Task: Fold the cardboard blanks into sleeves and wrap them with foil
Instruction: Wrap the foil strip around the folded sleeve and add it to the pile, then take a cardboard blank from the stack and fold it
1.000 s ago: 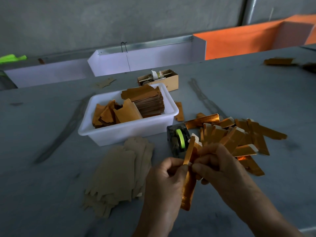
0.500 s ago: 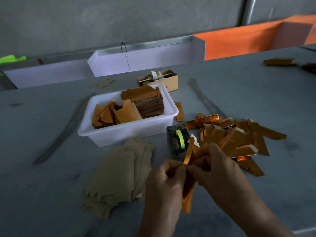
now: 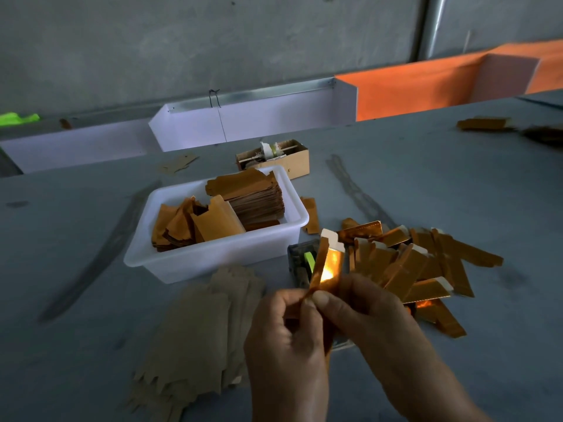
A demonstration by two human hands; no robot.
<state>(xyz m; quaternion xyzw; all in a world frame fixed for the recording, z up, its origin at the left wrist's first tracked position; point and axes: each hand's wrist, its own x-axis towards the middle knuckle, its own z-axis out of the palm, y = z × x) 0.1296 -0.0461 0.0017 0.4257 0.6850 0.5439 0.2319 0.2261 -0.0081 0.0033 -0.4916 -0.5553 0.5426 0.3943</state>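
while our left hand (image 3: pixel 285 327) pinches the shiny orange foil-covered cardboard sleeve (image 3: pixel 326 266) with curled fingers, our right hand (image 3: pixel 365 312) grips its other side, thumbs nearly touching.

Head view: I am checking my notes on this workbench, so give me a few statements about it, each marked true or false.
1. Both hands hold one foil-covered sleeve. True: the left hand and the right hand pinch it between them.
2. The white tub holds orange-brown blanks. True.
3. The pile of finished foil sleeves lies left of the tub. False: it lies to the right of it.
4. The plain brown blanks lie inside the tub. False: they lie flat on the table in front of it.
5. A small cardboard box stands behind the tub. True.
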